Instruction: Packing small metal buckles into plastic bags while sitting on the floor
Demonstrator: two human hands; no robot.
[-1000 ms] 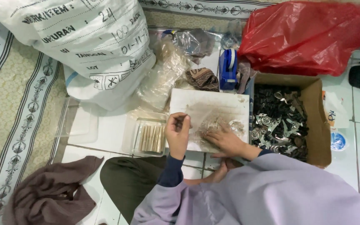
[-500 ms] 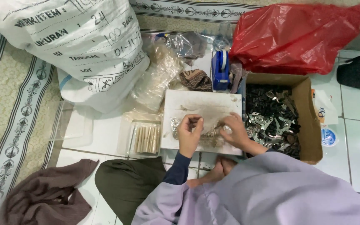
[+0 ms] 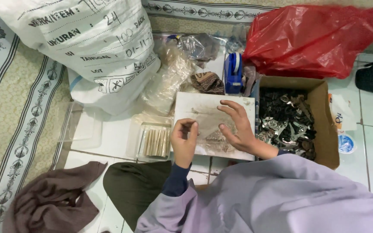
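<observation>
A white board (image 3: 197, 103) lies on the tiled floor in front of me, with a heap of small metal pieces (image 3: 216, 140) near its front edge. My left hand (image 3: 183, 140) hovers over the board's left front corner, its fingertips pinched together on something too small to make out. My right hand (image 3: 237, 127) is spread flat over the heap, fingers apart and pointing left. To the right of the board stands a brown cardboard box (image 3: 324, 125) full of dark and silvery metal parts (image 3: 283, 118).
A clear tray of thin tan sticks (image 3: 154, 142) sits left of the board. Behind it are a big white printed sack (image 3: 87, 47), clear plastic bags (image 3: 169, 80), a blue tape dispenser (image 3: 234, 71) and a red plastic bag (image 3: 311, 39). A brown cloth (image 3: 52, 203) lies at front left.
My right hand has lifted off the heap and spread open over the board. My left hand has drawn back toward the board's left front corner. The camera has moved closer.
</observation>
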